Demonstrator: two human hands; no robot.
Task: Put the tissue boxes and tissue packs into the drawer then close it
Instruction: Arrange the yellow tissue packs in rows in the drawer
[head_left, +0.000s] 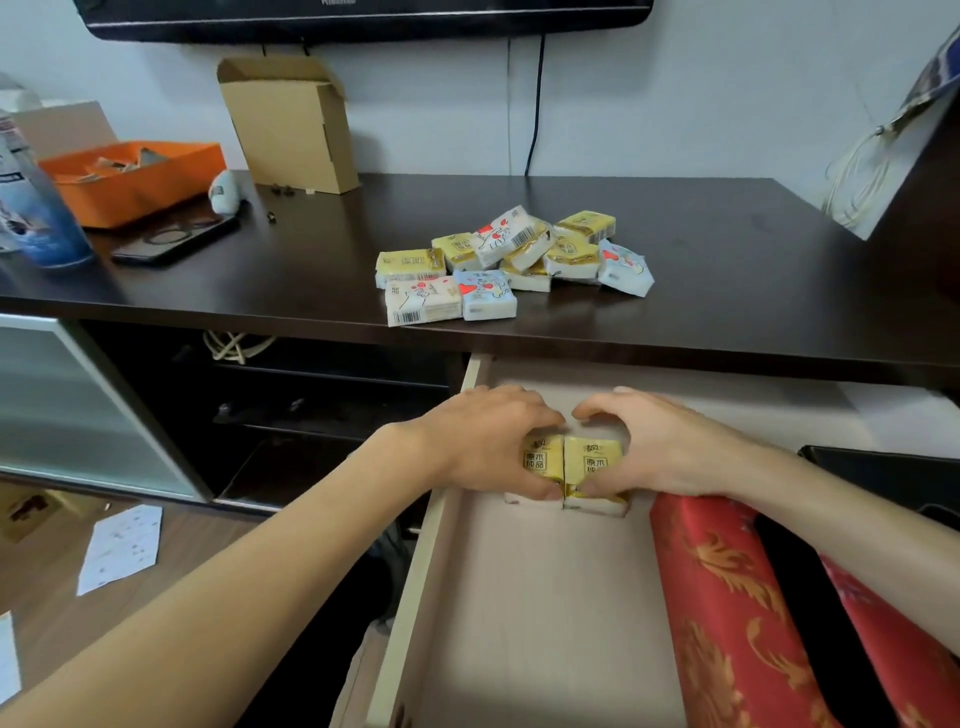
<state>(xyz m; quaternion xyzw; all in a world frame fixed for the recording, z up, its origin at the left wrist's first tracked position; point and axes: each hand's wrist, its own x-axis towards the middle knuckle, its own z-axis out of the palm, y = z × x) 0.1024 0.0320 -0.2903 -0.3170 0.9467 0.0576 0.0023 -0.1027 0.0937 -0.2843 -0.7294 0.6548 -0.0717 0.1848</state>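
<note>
Inside the open drawer (524, 623), toward its back, two yellow packs (571, 467) sit side by side, touching along their inner edges. Each hand grips one: the left hand (485, 441) curls over the left pack, fingers across its far edge and thumb at its near edge, and the right hand (660, 447) does the same with the right pack. Fingertips of both hands nearly meet above the seam between the packs. Whether the packs rest on the drawer floor or are held just above it, I cannot tell.

Along the drawer's right side lies a red box (727, 613) with gold leaf patterns and a dark oval opening; the right forearm crosses over it.

Above, on the dark table (727, 249), a pile of packs (514, 260) remains, yellow, white and pale blue ones heaped and touching, near the front edge and just behind the drawer. Farther left on the table stand an orange tray (135, 182), a cardboard box (291, 119) against the wall, a phone (174, 239) and a blue bottle (36, 208). Papers (122, 545) lie on the floor at lower left.
</note>
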